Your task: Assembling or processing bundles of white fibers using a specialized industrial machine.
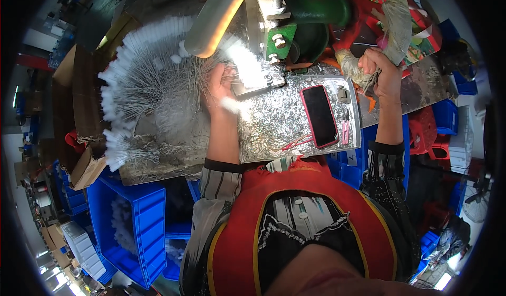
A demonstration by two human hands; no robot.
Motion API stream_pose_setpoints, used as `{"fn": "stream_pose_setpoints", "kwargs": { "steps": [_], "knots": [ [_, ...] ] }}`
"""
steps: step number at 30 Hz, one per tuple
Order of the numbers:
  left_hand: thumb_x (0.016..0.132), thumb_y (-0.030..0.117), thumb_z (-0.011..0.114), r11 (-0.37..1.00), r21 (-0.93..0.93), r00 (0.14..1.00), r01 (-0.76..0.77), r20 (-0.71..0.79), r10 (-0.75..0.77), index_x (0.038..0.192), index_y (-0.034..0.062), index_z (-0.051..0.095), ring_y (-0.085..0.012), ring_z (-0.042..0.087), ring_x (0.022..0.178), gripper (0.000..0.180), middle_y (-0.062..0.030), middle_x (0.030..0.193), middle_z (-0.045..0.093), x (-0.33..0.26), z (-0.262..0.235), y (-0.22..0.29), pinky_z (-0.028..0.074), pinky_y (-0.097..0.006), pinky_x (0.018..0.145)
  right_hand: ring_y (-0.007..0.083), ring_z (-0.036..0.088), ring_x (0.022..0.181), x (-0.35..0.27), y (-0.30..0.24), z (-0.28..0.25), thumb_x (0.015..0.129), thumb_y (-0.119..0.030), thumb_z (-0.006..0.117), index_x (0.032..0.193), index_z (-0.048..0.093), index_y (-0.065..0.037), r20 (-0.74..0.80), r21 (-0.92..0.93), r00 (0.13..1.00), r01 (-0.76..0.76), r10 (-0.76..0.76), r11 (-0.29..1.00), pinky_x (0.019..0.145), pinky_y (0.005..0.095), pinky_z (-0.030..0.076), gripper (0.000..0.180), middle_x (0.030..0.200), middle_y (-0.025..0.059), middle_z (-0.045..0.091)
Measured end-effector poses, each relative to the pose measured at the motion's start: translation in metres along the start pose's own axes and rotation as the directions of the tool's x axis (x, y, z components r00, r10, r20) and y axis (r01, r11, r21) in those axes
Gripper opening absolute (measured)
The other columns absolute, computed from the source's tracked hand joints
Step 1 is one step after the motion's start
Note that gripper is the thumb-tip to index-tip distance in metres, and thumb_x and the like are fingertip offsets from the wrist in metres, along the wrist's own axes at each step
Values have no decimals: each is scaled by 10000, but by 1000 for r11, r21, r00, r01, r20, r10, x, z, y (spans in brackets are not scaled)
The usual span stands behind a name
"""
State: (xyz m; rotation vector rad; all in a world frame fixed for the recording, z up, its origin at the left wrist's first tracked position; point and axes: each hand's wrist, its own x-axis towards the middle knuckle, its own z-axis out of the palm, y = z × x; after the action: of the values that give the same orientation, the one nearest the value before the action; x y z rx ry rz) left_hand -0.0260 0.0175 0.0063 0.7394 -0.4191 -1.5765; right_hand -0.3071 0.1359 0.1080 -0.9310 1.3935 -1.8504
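While a blue bin holds white tufts and the metal tray a phone, I see white-tipped wires against the left hand, grip unclear; the right hand clamps a wrapped handle.

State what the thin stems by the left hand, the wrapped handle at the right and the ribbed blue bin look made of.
Thin stems: probably metal wire, being fine, straight and grey; their white tips look fibrous or bristly.
Wrapped handle: outside seems plastic film or tape, wrinkled and faintly shiny; core hidden.
Blue bin: likely moulded plastic, smooth and evenly coloured, with ribbed walls.
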Motion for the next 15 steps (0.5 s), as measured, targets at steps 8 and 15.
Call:
{"fn": "stream_pose_setpoints", "kwargs": {
  "steps": [8,15],
  "knots": [
    [789,29,550,998,-68,999,13,34,-10,1072,44,468,-201,580,815,294,-99,863,584,0,-13,-3,500,-318,753,166,464,455,0,0,0,702,-21,549,588,531,24,11,10,1000,8,-8,1000,515,279,399,125,471,64,456],
    [802,45,549,999,2,999,46,29,-46,1074,39,472,-219,589,851,283,-119,893,594,8,-21,-7,502,-336,774,166,462,455,0,2,0,705,-13,543,583,528,21,31,7,999,18,-18,1000,526,276,401,127,469,63,453]
  ]
}}
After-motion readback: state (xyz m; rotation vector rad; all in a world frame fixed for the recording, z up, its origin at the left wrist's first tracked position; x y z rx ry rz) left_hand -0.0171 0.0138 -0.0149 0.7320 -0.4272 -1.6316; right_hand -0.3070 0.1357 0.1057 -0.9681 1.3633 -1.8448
